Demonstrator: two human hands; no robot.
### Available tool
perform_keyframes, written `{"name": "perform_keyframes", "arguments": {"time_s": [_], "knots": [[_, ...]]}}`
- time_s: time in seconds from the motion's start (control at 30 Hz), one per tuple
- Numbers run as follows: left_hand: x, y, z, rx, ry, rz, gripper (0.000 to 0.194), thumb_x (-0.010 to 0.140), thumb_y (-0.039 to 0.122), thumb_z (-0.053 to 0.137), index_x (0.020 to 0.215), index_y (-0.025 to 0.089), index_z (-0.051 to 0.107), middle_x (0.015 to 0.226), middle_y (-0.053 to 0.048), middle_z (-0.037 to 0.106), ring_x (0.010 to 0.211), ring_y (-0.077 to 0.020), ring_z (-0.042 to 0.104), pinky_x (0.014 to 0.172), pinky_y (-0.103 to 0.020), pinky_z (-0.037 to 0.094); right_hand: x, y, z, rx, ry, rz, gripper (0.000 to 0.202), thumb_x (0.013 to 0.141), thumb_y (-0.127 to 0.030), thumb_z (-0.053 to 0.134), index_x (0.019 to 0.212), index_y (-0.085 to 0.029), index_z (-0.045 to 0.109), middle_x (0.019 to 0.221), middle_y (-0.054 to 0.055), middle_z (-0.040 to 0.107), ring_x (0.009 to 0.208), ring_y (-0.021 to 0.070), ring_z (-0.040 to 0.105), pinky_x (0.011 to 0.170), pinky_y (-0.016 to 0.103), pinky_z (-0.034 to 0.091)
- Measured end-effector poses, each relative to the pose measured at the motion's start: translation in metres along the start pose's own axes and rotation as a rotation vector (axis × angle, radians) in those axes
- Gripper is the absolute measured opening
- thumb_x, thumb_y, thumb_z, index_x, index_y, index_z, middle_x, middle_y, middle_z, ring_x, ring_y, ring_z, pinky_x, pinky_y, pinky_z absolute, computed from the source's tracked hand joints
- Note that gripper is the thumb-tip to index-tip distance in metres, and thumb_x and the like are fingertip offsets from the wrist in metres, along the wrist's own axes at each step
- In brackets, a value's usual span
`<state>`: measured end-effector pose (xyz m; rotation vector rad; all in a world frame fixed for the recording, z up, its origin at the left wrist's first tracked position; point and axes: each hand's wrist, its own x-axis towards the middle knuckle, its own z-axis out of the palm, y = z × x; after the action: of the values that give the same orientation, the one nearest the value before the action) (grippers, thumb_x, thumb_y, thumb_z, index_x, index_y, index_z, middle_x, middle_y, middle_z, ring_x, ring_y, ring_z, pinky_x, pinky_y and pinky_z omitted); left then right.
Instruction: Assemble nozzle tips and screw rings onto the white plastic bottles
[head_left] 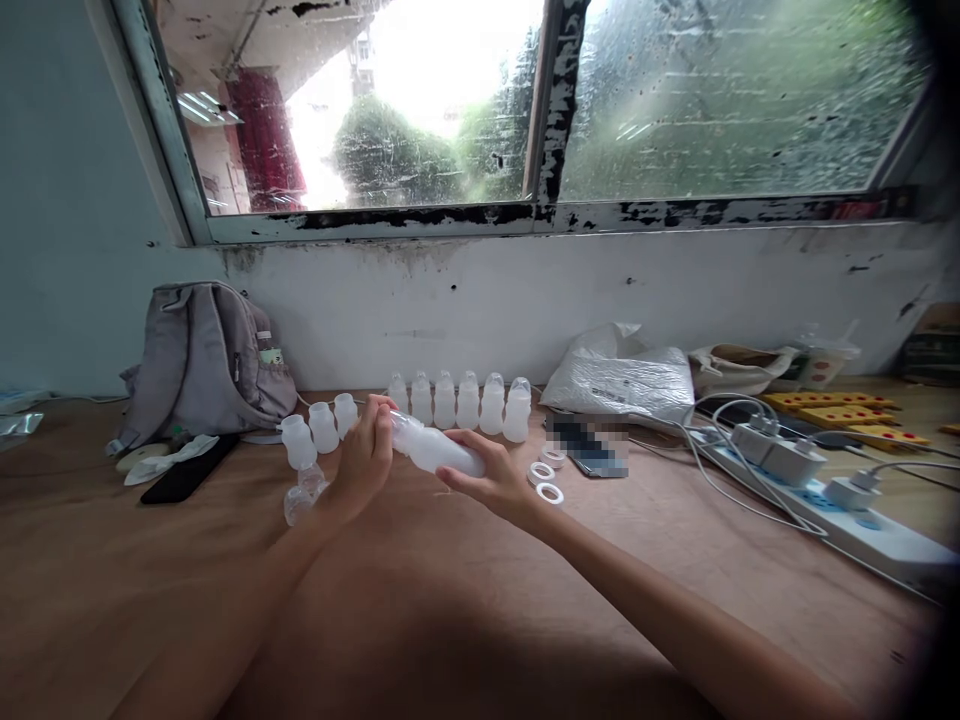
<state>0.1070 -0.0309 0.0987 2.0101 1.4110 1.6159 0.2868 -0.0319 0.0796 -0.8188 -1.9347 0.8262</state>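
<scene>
A frosted white bottle (439, 452) with a clear cap lies tilted in the air between my hands. My left hand (367, 450) has its fingers closed round the clear cap end. Around the bottle's base end my right hand (491, 475) is wrapped, thumb in front. Behind them stands a row of several capped bottles (469, 402). Left of my left hand are three open bottles (323, 430) and clear caps (304, 492) on the table. Three white rings (549, 493) lie right of my right hand.
The wooden table (420, 580) meets a wall with a window. A grey backpack (202, 360) and a black case (187, 472) are at left. A phone (596, 450), a silver bag (622, 380), and a power strip (892, 535) with cables and chargers are at right.
</scene>
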Motion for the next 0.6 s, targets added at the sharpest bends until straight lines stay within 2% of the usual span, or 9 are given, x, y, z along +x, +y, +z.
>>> {"name": "perform_keyframes", "arguments": {"time_s": [0.13, 0.23, 0.43, 0.6], "knots": [[-0.011, 0.009, 0.004, 0.040, 0.174, 0.072, 0.026, 0.090, 0.028, 0.018, 0.086, 0.020, 0.043, 0.069, -0.001, 0.049, 0.057, -0.0133, 0.047, 0.054, -0.026, 0.037, -0.007, -0.014, 0.005, -0.045, -0.012, -0.017, 0.034, 0.071, -0.033, 0.058, 0.101, -0.019, 0.050, 0.087, 0.002, 0.057, 0.070, 0.0133, 0.054, 0.055, 0.021, 0.043], [-0.015, 0.011, 0.007, 0.057, 0.232, 0.095, 0.026, 0.089, 0.026, 0.017, 0.086, 0.020, 0.043, 0.074, -0.003, 0.049, 0.062, -0.0142, 0.048, 0.058, -0.027, 0.038, -0.010, -0.016, 0.007, -0.092, 0.003, -0.031, 0.032, 0.071, -0.031, 0.058, 0.099, -0.019, 0.049, 0.086, 0.003, 0.057, 0.069, 0.0131, 0.054, 0.054, 0.021, 0.042], [-0.015, 0.009, 0.011, 0.073, 0.197, 0.062, 0.025, 0.090, 0.026, 0.017, 0.087, 0.019, 0.041, 0.076, -0.002, 0.050, 0.062, -0.0130, 0.048, 0.060, -0.027, 0.040, -0.008, -0.008, 0.013, -0.162, 0.051, -0.048, 0.032, 0.070, -0.032, 0.059, 0.096, -0.018, 0.047, 0.083, 0.003, 0.057, 0.066, 0.0133, 0.053, 0.055, 0.022, 0.041], [-0.010, -0.002, 0.014, 0.040, 0.084, 0.012, 0.027, 0.090, 0.032, 0.017, 0.089, 0.021, 0.042, 0.074, -0.001, 0.049, 0.063, -0.0133, 0.048, 0.061, -0.027, 0.040, -0.003, 0.011, 0.017, -0.157, 0.043, -0.051, 0.033, 0.072, -0.034, 0.056, 0.099, -0.019, 0.045, 0.089, 0.004, 0.057, 0.073, 0.0153, 0.054, 0.061, 0.025, 0.043]]}}
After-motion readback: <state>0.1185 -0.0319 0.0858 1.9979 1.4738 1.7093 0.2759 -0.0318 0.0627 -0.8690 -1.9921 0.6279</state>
